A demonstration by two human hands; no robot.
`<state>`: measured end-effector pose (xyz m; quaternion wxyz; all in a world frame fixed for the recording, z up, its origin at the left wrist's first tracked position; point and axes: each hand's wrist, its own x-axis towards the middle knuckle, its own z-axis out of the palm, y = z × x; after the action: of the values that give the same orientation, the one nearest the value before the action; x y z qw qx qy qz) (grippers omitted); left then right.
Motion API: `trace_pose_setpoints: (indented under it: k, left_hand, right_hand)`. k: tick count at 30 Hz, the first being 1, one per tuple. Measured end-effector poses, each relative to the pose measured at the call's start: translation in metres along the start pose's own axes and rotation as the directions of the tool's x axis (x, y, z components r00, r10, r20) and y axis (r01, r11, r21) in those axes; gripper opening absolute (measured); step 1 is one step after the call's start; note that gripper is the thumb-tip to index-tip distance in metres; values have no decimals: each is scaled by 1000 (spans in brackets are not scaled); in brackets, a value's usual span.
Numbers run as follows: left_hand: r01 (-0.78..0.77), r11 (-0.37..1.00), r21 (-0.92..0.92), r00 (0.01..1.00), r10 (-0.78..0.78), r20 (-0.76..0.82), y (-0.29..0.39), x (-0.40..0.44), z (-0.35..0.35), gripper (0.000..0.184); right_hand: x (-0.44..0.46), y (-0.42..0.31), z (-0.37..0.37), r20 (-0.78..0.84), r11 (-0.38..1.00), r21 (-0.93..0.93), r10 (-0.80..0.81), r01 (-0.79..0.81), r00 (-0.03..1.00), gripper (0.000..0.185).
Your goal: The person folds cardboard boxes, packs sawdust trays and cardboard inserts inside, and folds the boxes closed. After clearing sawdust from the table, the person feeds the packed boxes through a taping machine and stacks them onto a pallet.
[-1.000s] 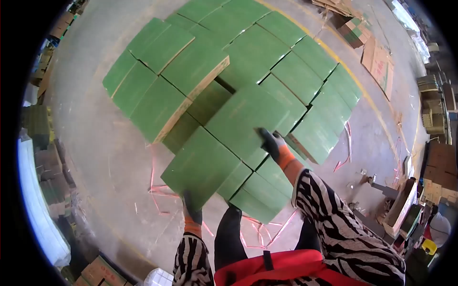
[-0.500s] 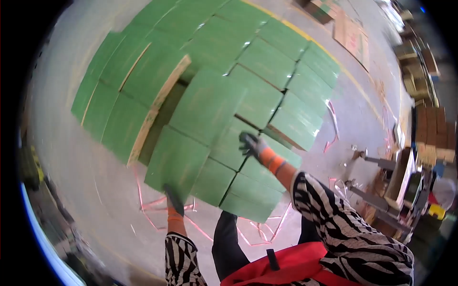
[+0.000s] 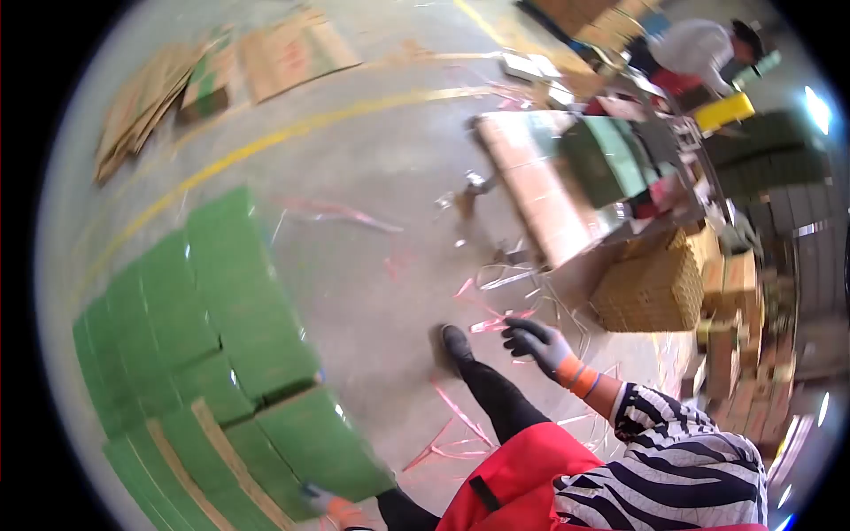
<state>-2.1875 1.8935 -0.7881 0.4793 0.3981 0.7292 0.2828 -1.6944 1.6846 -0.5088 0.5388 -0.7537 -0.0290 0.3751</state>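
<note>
My right hand [image 3: 538,347], in a dark-palmed work glove with an orange cuff, hangs in the air over the floor to the right of my leg. Its fingers are stretched out with nothing in them. My left hand [image 3: 320,501] is low in the view beside the near edge of the stacked green boxes [image 3: 292,442]. It is blurred and partly cut off, so its fingers do not show clearly, and I cannot tell whether it touches a box. The stack fills the lower left, with bare brown strips between some of the boxes.
Pink and white strapping scraps [image 3: 452,438] lie on the floor around my foot. A worktable [image 3: 549,195] carrying green boxes [image 3: 611,159] stands at upper right. A person [image 3: 695,53] is behind it. Brown cartons [image 3: 651,288] stand to the right; flattened cardboard [image 3: 292,53] lies at upper left.
My view has swung right, so the green stack now sits at lower left and the worktable is closer to the middle. My right hand has moved away from above the boxes.
</note>
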Motion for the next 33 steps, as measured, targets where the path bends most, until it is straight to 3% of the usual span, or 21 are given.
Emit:
trace_pose_setpoints:
  k: [2, 3, 5, 6, 8, 10, 13, 17, 18, 20, 26, 29, 30, 32, 33]
  left_hand:
    - [-246, 964, 95, 943, 216, 251, 33, -21, 90, 55]
    - [-341, 936, 91, 878, 282, 387, 58, -36, 147, 55]
    - [-320, 941, 113, 776, 191, 601, 166, -119, 277, 55]
    - [-34, 970, -241, 625, 209, 752, 170, -132, 333, 56]
    - [-2, 953, -302, 524, 258, 811, 287, -237, 400, 65]
    - [17, 958, -288, 525, 236, 818, 323, -271, 440, 64]
    - [-13, 987, -159, 540, 141, 830, 368, -317, 461, 69]
    - [-48, 999, 10, 558, 19, 830, 400, -343, 468, 78]
    - [-35, 999, 26, 585, -1, 811, 404, -346, 470, 77]
    - [-4, 999, 52, 636, -38, 771, 412, -350, 473, 74]
    - [117, 992, -48, 383, 0, 924, 442, -355, 463, 63]
    - [43, 999, -20, 406, 0, 914, 368, -272, 450, 58]
    - [94, 995, 22, 448, -62, 892, 380, -285, 448, 56]
    - [202, 975, 91, 508, -184, 842, 427, -336, 451, 52]
    - [216, 974, 68, 512, -173, 842, 436, -343, 446, 51]
  right_hand:
    - [3, -31, -76, -270, 983, 138, -84, 124, 959, 34]
    - [9, -42, -112, -416, 973, 79, -166, 218, 894, 34]
    - [32, -60, -184, -617, 922, 263, -66, 285, 784, 33]
    - [46, -66, -223, -648, 898, 324, -18, 297, 761, 34]
    - [75, -66, -287, -673, 820, 481, 118, 310, 730, 37]
    - [99, -76, -325, -643, 719, 611, 207, 331, 737, 40]
    - [127, -75, -353, -591, 637, 677, 171, 369, 788, 44]
    - [145, -87, -349, -497, 555, 782, 278, 285, 822, 44]
    - [151, -84, -347, -515, 600, 756, 298, 261, 804, 43]
    - [172, -46, -356, -382, 508, 825, 179, 247, 907, 42]
    - [167, -127, -333, -289, 517, 853, 346, 75, 893, 49]
    - [159, -153, -331, -155, 422, 907, 321, 5, 934, 48]
    - [170, -134, -333, -144, 364, 931, 318, 19, 937, 48]
    - [165, -147, -323, -207, 416, 905, 244, 91, 947, 45]
    - [163, -152, -317, -249, 455, 882, 236, 120, 939, 44]
